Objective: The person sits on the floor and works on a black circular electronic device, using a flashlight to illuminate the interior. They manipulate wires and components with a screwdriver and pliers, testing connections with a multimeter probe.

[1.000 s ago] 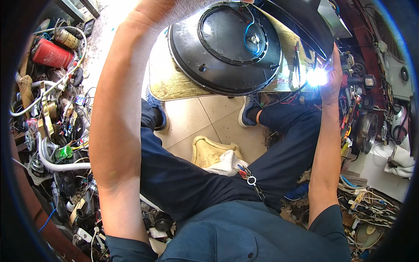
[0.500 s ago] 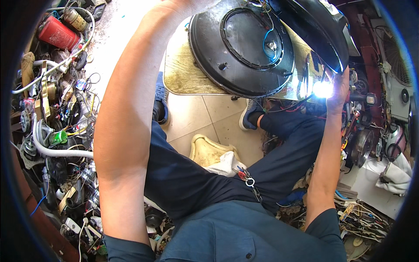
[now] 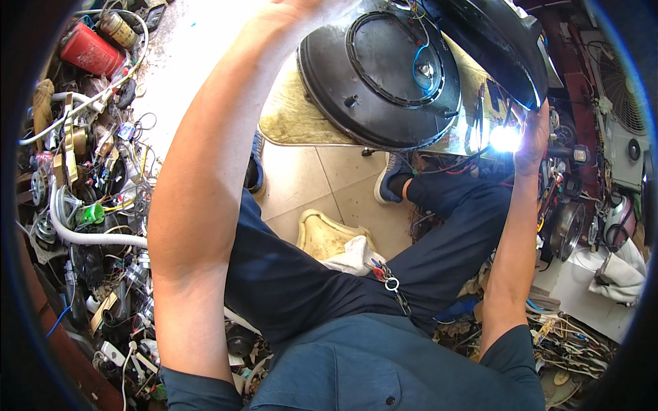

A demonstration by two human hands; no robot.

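Note:
A round black housing [image 3: 336, 75], with a raised inner ring and a blue wire [image 3: 428, 51], lies on a worn wooden board [image 3: 281, 123]. My left hand [image 3: 312, 10] reaches to the top edge beside it, its fingers mostly out of sight. My right hand [image 3: 529, 137] grips the lower end of a large black curved cover [image 3: 500, 48] raised at the housing's right. A very bright light [image 3: 506, 138] shines beside that hand, hiding part of the fingers and nearby cables.
Dense piles of cables, parts and a red canister [image 3: 92, 51] crowd the left. A fan [image 3: 613, 96], a round metal part [image 3: 569, 229] and wire bundles line the right. A yellowish pad [image 3: 315, 233] with white cloth lies between my legs on the tiled floor [image 3: 288, 178].
The housing and board sit further right in view as the view shifts. The curved cover and my right hand moved right and down from one second ago, then barely moved.

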